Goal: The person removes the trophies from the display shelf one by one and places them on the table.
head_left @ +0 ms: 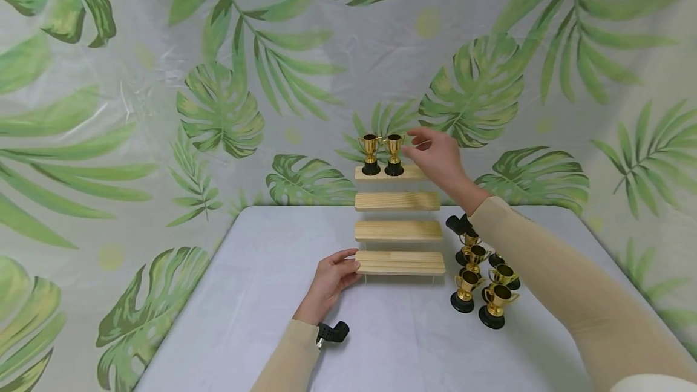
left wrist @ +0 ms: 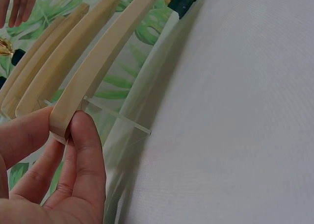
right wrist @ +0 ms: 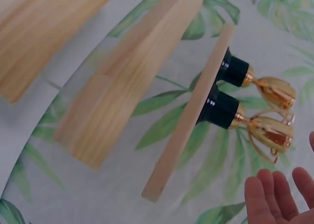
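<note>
A tiered wooden stand has several pale shelves, and my left hand (head_left: 328,280) pinches the left end of the lowest shelf (head_left: 400,264) between thumb and fingers. Two small gold trophy cups (head_left: 370,149) with black bases stand upright side by side on the left half of the top shelf (head_left: 416,172). Just right of the nearer trophy (right wrist: 271,131) is my right hand (head_left: 435,156). In the right wrist view its fingers (right wrist: 281,192) are extended, with a gap between them and the cup, and nothing in them.
Several more gold trophies (head_left: 467,286) stand on the white tablecloth (head_left: 256,259) to the right of the stand, partly behind my right forearm. A leaf-patterned curtain (head_left: 305,101) hangs behind the table. Thin clear supports (left wrist: 120,117) hold up the shelves.
</note>
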The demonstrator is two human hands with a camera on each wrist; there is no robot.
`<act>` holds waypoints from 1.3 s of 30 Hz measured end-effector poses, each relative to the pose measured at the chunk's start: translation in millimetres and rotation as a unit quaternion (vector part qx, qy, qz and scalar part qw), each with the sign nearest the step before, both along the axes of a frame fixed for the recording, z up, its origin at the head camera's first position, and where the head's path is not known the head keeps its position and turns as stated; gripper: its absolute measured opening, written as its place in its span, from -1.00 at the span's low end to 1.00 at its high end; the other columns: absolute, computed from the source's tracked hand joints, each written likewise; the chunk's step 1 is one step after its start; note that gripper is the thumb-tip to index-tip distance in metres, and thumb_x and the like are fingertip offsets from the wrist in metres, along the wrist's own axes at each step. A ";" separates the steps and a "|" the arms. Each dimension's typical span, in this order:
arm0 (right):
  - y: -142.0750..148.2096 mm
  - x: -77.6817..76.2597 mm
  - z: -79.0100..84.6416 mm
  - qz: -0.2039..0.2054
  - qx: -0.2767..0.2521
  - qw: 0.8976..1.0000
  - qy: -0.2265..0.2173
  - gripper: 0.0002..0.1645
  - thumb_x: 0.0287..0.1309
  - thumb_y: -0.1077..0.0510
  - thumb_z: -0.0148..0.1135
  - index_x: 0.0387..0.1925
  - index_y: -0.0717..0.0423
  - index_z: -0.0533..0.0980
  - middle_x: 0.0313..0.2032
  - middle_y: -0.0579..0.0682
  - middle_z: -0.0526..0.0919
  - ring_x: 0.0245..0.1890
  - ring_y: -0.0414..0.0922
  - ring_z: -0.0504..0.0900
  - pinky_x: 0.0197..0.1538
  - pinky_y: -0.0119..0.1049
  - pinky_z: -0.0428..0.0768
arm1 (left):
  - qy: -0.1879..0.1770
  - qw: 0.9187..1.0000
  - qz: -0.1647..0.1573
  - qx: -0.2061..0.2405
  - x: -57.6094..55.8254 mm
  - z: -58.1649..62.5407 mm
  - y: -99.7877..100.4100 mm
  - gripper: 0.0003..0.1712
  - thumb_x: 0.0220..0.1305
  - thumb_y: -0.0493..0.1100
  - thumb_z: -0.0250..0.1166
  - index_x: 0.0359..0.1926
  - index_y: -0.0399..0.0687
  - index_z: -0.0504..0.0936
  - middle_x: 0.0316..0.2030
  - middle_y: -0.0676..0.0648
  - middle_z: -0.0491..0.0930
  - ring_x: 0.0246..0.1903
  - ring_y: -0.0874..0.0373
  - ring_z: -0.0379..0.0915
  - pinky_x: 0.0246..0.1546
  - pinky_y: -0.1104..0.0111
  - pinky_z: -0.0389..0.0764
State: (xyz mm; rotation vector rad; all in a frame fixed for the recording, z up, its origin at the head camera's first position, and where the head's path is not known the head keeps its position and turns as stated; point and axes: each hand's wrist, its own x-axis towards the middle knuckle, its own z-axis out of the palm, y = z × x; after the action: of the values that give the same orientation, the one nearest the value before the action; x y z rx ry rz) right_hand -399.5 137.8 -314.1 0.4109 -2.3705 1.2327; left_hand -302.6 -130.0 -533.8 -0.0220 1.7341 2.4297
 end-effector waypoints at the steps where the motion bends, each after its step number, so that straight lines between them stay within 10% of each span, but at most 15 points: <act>1: -0.1 -3.9 0.6 -0.002 0.001 1.000 -0.004 -0.46 0.27 -0.06 0.37 0.24 -0.01 0.56 -0.03 0.07 0.63 -0.07 0.01 0.62 -0.13 -0.01 0.63 | 0.000 1.000 0.000 0.001 0.1 0.1 0.3 -0.47 0.24 -0.43 0.35 0.25 -0.37 0.52 -0.20 -0.15 0.63 -0.27 0.12 0.64 -0.20 0.34 0.71; 17: -14.8 -45.3 3.7 0.067 -0.012 0.995 -0.068 -0.23 0.20 -0.13 0.43 0.39 -0.07 0.42 0.23 0.06 0.48 0.19 0.05 0.46 0.13 0.02 0.55 | 0.006 1.000 -0.005 -0.002 -1.6 0.2 -6.3 -0.46 0.26 -0.42 0.35 0.26 -0.37 0.51 -0.14 -0.15 0.63 -0.24 0.12 0.64 -0.16 0.34 0.70; 39: -10.8 -52.9 -0.5 0.089 0.046 0.993 -0.058 -0.46 0.27 -0.12 0.37 0.18 0.04 0.59 -0.07 0.03 0.64 -0.12 -0.04 0.57 -0.08 -0.06 0.59 | 0.011 1.000 -0.014 -0.006 -1.7 -4.1 -4.8 -0.45 0.26 -0.39 0.37 0.27 -0.35 0.51 -0.06 -0.19 0.63 -0.18 0.08 0.64 -0.08 0.28 0.70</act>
State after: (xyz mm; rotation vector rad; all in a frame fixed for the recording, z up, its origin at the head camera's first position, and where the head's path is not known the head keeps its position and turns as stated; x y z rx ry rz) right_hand -452.3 127.0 -314.7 0.6067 -2.5430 1.2586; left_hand -304.3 -134.8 -537.9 0.0265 1.7470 2.4088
